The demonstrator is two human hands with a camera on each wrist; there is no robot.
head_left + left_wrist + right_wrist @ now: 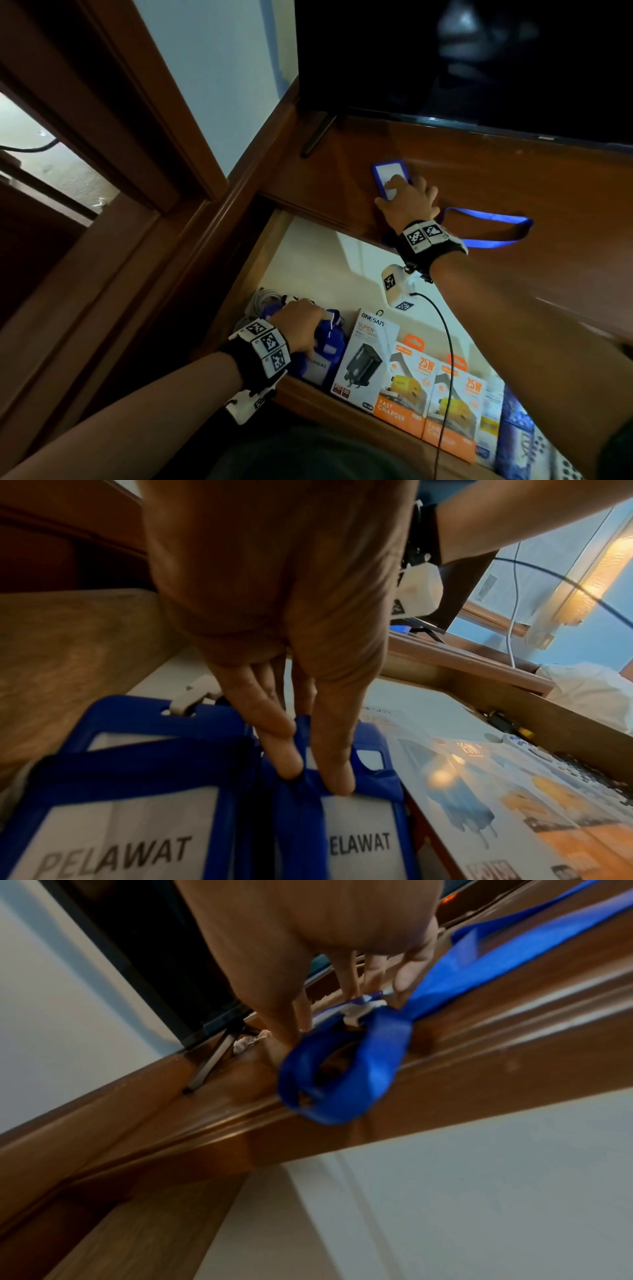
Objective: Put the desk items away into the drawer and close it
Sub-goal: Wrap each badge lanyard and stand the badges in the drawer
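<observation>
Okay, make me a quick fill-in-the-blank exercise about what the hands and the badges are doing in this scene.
1. The right hand rests on a blue badge lying on the ____.
2. The left hand touches badges that lie inside the open ____.
3. The word printed on those badges is ____.
4. The strap trailing from the desk badge is ____ in colour.

Missing words: desk; drawer; PELAWAT; blue

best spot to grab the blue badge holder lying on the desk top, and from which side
Take the badge holder at its near short end, by the clip where the blue lanyard joins, coming from above and from the drawer side. It lies flat on the desk, so pinch that edge. The right hand already rests there.
</observation>
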